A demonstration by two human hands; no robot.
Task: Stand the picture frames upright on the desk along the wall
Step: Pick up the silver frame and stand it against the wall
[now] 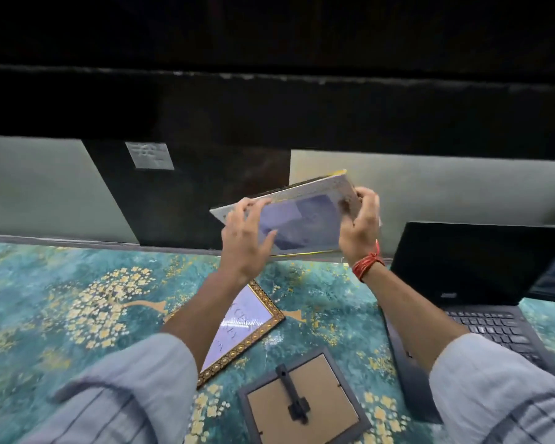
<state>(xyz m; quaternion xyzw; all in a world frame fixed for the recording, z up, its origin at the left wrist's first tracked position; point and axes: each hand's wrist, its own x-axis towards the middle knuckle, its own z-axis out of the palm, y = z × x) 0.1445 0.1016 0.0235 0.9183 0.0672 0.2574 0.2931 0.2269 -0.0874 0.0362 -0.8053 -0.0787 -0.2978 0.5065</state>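
Observation:
Both my hands hold a white-and-gold picture frame (305, 216) in the air near the wall, tilted with its glass facing me. My left hand (244, 238) grips its left edge and my right hand (359, 225) grips its right edge. Below them a gold-bordered frame (241, 325) lies flat, face up, partly hidden by my left forearm. A dark grey frame (302, 398) lies face down near the front, its cardboard back and folded stand showing.
The desk (61, 299) has a teal cover with gold flowers. An open black laptop (481, 283) stands at the right, close to the wall. Behind the desk the wall (45, 187) has pale green and dark panels.

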